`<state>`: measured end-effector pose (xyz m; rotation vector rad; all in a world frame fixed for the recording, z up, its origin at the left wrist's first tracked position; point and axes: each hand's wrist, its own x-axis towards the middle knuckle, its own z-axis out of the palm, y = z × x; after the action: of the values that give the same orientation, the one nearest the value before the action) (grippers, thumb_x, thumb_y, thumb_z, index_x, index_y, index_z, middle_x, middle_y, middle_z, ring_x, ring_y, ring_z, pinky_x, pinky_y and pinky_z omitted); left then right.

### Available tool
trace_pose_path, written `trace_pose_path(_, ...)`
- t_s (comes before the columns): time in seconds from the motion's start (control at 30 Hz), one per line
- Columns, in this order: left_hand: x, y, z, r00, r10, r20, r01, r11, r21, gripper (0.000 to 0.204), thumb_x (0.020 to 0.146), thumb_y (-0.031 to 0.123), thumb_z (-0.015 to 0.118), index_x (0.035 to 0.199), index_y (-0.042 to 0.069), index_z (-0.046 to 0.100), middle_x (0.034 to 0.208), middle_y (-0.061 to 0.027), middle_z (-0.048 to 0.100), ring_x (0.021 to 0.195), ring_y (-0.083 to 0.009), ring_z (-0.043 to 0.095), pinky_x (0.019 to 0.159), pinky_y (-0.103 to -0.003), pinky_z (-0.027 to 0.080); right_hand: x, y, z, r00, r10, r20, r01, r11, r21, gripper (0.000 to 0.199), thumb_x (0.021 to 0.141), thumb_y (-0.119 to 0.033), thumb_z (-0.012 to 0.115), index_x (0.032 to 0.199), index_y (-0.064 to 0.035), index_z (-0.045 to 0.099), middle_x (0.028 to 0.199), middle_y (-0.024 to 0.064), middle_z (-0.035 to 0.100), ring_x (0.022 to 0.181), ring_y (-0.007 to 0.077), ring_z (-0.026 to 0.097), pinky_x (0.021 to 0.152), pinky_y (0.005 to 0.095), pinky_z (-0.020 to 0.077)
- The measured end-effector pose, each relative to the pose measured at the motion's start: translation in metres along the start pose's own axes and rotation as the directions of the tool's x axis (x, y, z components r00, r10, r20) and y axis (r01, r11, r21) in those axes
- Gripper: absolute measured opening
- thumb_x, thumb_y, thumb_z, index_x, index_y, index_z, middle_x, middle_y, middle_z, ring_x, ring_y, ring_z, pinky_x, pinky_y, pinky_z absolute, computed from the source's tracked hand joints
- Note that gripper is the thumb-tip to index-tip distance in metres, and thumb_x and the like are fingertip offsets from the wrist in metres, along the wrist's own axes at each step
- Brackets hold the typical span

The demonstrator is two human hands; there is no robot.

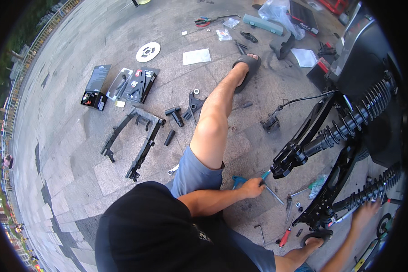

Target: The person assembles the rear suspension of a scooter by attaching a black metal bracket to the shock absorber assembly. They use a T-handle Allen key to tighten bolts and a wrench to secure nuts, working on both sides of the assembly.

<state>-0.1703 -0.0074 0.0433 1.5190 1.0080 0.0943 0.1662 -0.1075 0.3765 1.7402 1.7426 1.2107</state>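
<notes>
Two hands work apart: our left hand (253, 187) pinches a blue-handled tool (264, 176) against the black swingarm (299, 149), while our right hand (366, 212), fingers spread and holding nothing, steadies the lower shock absorber (371, 190). Loose black brackets (133, 136) lie mid-pavement (68, 149), outdoors, beside railings.

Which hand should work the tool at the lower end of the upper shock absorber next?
Left. The left hand already grips the blue-handled tool right beside the upper shock absorber's lower mount. The right hand rests far off, on the lower shock absorber.
</notes>
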Motion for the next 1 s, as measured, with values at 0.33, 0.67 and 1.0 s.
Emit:
trace_pose_path(0.33, -0.013, -0.014, 0.059, 0.985, 0.101, 0.141, -0.106, 0.994, 0.032, 0.035, 0.088, 0.030, 0.059, 0.107, 0.002, 0.063, 0.103, -0.0237, 0.066, 0.099, -0.0405, 0.062, 0.085, -0.047, 0.050, -0.135, -0.156, -0.116, 0.121, 0.035, 0.992, -0.796, 0.601, 0.076, 0.032, 0.085, -0.028, 0.064, 0.110, -0.0075, 0.066, 0.111, 0.0240, 0.063, 0.109, 0.0394, 0.057, 0.091, 0.0489, 0.0445)
trace_pose_path(0.67, 0.010, 0.007, 0.025, 0.981, 0.015, 0.194, 0.081, 0.876, -0.475, 0.022, 0.096, 0.021, 0.059, 0.105, 0.002, 0.060, 0.089, -0.0073, 0.067, 0.076, -0.0153, 0.063, 0.068, -0.028, 0.049, -0.176, -0.353, -0.040, 0.170, 0.260, 0.950, -0.981, -0.049, 0.189, 0.031, 0.091, -0.033, 0.057, 0.092, -0.0026, 0.063, 0.081, 0.0228, 0.065, 0.082, 0.0434, 0.063, 0.070, 0.0486, 0.0490)
trace_pose_path(1.0, 0.001, 0.049, 0.017, 0.957, 0.213, 0.196, -0.087, 0.858, -0.506, 0.020, 0.096, 0.019, 0.058, 0.105, 0.001, 0.060, 0.087, -0.0055, 0.066, 0.076, -0.0140, 0.063, 0.069, -0.028, 0.048, -0.150, -0.240, -0.056, 0.064, 0.425, 0.903, -0.331, -0.844, 0.421, 0.028, 0.099, -0.020, 0.043, 0.104, 0.0005, 0.060, 0.066, 0.0043, 0.053, 0.054, 0.0111, 0.049, 0.049, 0.0280, 0.0416)
